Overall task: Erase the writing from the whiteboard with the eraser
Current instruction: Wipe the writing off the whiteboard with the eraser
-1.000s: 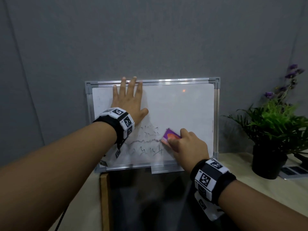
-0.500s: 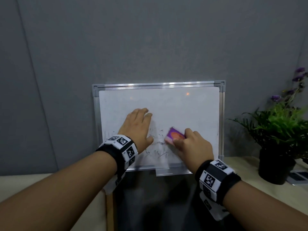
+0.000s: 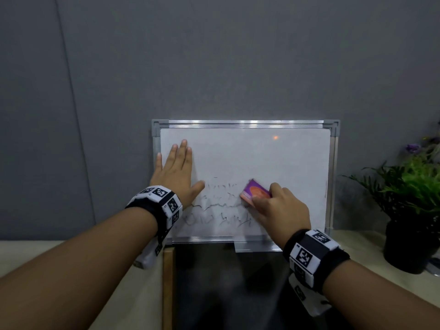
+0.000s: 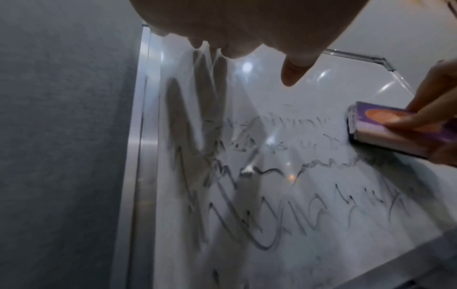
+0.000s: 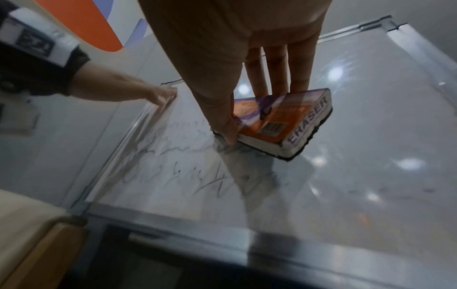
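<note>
While the left hand [image 3: 177, 172] lies flat on the whiteboard [image 3: 262, 158], the right hand [image 3: 278, 206] grips the eraser [image 3: 256, 192] mid-board; wiping is half done; next, rub left over the writing [image 3: 219, 210].

A beige tabletop [image 3: 119, 282] carries the whiteboard [image 3: 273, 158], which stands upright at its back edge against the grey wall, and a potted plant [image 3: 409, 239] just right of it.

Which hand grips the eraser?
The right hand grips the eraser against the whiteboard; the left hand just presses flat, fingers straight.
</note>
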Available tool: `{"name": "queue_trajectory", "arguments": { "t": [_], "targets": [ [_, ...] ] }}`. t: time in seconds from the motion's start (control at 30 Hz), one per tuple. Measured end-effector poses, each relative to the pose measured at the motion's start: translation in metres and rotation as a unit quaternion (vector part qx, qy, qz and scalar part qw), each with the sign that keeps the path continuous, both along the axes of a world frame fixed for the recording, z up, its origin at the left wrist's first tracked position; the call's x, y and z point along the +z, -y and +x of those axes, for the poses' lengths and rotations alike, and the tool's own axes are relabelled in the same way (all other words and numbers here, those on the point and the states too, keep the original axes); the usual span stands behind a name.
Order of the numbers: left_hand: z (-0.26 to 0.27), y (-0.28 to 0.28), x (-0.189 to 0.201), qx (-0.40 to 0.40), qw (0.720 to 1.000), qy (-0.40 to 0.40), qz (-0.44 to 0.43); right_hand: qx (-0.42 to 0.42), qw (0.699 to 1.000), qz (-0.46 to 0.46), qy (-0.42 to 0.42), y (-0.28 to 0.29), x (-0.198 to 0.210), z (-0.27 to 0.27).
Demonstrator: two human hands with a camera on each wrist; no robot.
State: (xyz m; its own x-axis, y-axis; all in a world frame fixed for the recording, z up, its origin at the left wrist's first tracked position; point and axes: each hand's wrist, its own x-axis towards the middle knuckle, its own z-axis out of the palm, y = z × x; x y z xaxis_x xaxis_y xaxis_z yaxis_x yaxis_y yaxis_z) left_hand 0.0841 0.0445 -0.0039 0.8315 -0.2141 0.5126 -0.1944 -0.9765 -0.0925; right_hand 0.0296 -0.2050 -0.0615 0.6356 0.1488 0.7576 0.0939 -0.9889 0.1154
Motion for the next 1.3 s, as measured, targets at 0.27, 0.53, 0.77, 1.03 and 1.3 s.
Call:
{"name": "queue_trajectory", "arguments": {
  "t": [0.27, 0.53, 0.77, 1.03, 1.3],
  "targets": [
    [0.001, -0.003, -0.002, -0.006, 1.000, -0.012, -0.015, 0.025, 1.000, -0.008, -0.015, -0.026, 0.013, 0.002],
    [0.000, -0.004, 0.000, -0.011, 1.000, -0.012, -0.004, -0.006, 1.000, -0.005, -0.005, -0.008, 0.012, 0.001],
    [0.001, -0.005, 0.000, -0.009, 1.000, -0.016, -0.007, 0.024, 0.999, -0.028, -0.032, -0.043, 0.010, 0.007],
    [0.001, -0.005, 0.000, -0.016, 1.000, -0.012, -0.007, 0.001, 0.999, -0.032, -0.019, -0.024, 0.016, 0.006],
    [0.001, -0.006, 0.000, -0.018, 1.000, -0.012, -0.006, 0.036, 0.996, -0.069, -0.035, -0.059, 0.007, 0.010]
  ]
}}
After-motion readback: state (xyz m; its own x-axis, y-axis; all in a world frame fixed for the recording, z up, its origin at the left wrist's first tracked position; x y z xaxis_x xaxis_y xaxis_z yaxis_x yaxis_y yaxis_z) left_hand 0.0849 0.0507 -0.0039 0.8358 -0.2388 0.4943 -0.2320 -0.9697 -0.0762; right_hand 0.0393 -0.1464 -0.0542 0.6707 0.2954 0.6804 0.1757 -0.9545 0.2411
